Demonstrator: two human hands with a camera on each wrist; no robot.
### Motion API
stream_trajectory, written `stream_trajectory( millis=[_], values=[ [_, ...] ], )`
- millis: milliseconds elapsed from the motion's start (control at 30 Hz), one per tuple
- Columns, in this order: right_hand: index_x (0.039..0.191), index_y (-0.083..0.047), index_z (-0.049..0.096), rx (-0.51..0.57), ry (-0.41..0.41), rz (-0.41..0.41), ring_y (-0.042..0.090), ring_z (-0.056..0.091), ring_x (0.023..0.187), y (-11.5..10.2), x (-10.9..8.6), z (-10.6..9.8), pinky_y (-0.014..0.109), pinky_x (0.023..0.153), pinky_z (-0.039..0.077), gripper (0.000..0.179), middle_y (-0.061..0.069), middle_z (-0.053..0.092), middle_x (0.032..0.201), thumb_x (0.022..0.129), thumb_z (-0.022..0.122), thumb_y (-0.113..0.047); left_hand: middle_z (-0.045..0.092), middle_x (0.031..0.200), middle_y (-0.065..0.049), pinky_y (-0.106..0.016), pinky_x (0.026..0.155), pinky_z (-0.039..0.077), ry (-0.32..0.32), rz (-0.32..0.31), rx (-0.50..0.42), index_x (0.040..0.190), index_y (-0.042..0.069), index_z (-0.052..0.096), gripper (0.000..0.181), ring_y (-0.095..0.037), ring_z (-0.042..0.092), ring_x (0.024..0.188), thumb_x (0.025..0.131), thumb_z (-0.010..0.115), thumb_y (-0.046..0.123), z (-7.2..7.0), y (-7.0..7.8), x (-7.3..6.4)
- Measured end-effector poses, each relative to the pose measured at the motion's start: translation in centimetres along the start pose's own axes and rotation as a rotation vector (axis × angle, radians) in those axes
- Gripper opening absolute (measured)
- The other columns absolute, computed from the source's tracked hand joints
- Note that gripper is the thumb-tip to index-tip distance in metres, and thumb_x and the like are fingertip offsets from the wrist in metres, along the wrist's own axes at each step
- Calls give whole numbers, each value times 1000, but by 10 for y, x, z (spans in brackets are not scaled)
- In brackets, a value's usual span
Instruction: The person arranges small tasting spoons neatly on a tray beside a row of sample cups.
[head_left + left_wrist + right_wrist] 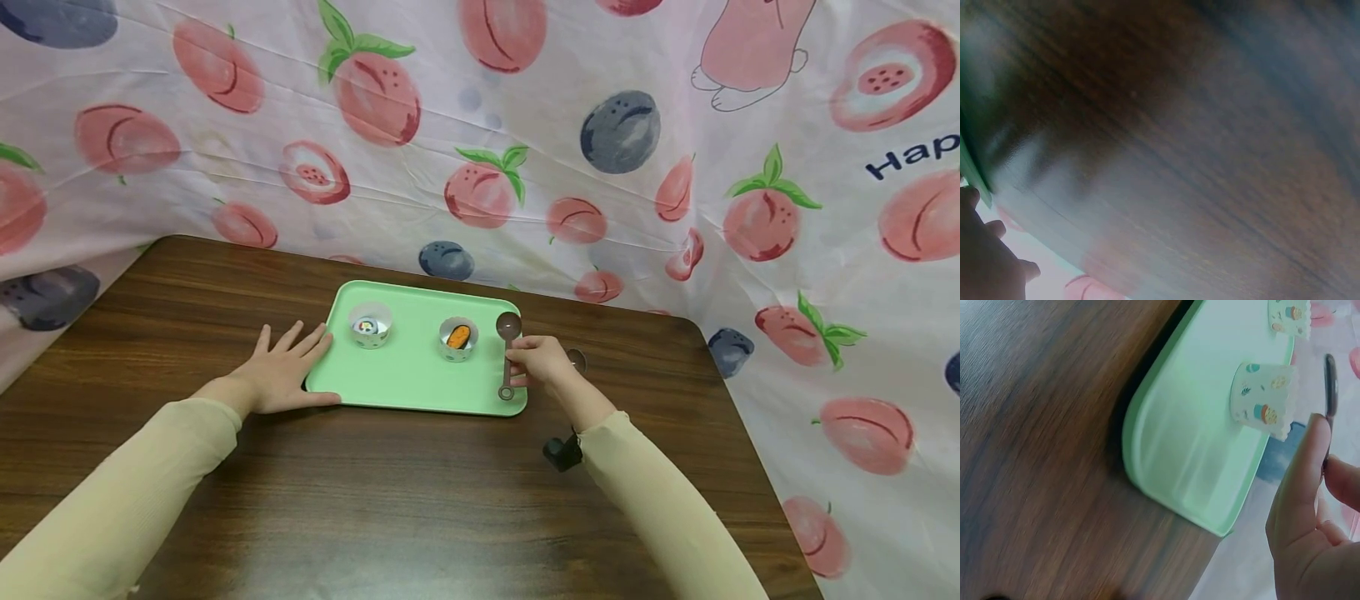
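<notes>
My right hand [546, 360] pinches a dark brown spoon [507, 323] by its handle, above the right end of a light green tray [405, 383]. The spoon's bowl points away from me, and its handle ends in a small ring. In the right wrist view, thumb and fingers meet on the spoon [1331, 381]. My left hand [279, 377] rests at the tray's left edge with its fingers spread. On the tray stand two patterned paper cups: the left cup [371, 338] holds a sushi-roll-like piece, the right cup [456, 354] an orange-topped sushi-like piece [458, 337].
A second brown spoon [577, 360] lies right of the tray, partly hidden by my right wrist. Beside my right cuff shows a small black object [562, 453]. A fruit-printed cloth [480, 108] hangs behind and right of the wooden table [360, 500].
</notes>
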State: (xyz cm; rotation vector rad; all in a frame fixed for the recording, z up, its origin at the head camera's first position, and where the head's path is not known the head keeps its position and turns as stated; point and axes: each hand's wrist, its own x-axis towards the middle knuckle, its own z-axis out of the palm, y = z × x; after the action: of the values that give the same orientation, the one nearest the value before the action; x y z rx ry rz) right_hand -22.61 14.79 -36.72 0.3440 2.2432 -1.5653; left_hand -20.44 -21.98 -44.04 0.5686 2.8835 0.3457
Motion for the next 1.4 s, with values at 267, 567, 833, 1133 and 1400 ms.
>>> stream_trajectory(
  millis=[267, 567, 833, 1133, 1400],
  values=[
    [122, 5, 55, 24, -24, 0, 9, 54, 59, -7, 0, 14, 23, 55, 55, 31, 2, 54, 76, 92, 55, -5, 14, 155, -20, -72, 104, -6, -32, -7, 32, 149, 2, 19, 102, -48, 7, 140, 80, 50, 71, -3, 3, 0],
    [127, 2, 54, 26, -62, -12, 10, 56, 64, -15, -4, 29, 23, 58, 56, 35, 5, 56, 85, 93, 55, -7, 14, 155, -21, -72, 104, -6, -26, -3, 24, 149, 1, 20, 102, -48, 7, 140, 80, 50, 70, -3, 3, -1],
    [128, 1, 53, 44, -75, -20, 10, 56, 63, -20, -1, 43, 22, 57, 55, 37, 5, 58, 88, 93, 56, -7, 14, 156, -20, -72, 104, -6, -25, -4, 34, 149, 2, 20, 102, -47, 7, 141, 80, 50, 70, -2, 2, 0],
    [128, 2, 53, 73, -82, -17, 10, 56, 64, -22, 3, 55, 23, 57, 56, 36, 10, 60, 97, 93, 55, -7, 14, 156, -20, -72, 104, -6, -25, -5, 31, 149, 2, 19, 101, -47, 7, 141, 81, 50, 69, -3, 3, -2],
    [125, 4, 54, 90, -98, -22, 11, 55, 63, -24, 5, 66, 23, 56, 55, 34, 6, 57, 87, 93, 55, -5, 14, 156, -20, -72, 104, -6, -27, -4, 36, 149, 2, 19, 102, -47, 7, 141, 80, 49, 70, -2, 2, -1]
  ],
)
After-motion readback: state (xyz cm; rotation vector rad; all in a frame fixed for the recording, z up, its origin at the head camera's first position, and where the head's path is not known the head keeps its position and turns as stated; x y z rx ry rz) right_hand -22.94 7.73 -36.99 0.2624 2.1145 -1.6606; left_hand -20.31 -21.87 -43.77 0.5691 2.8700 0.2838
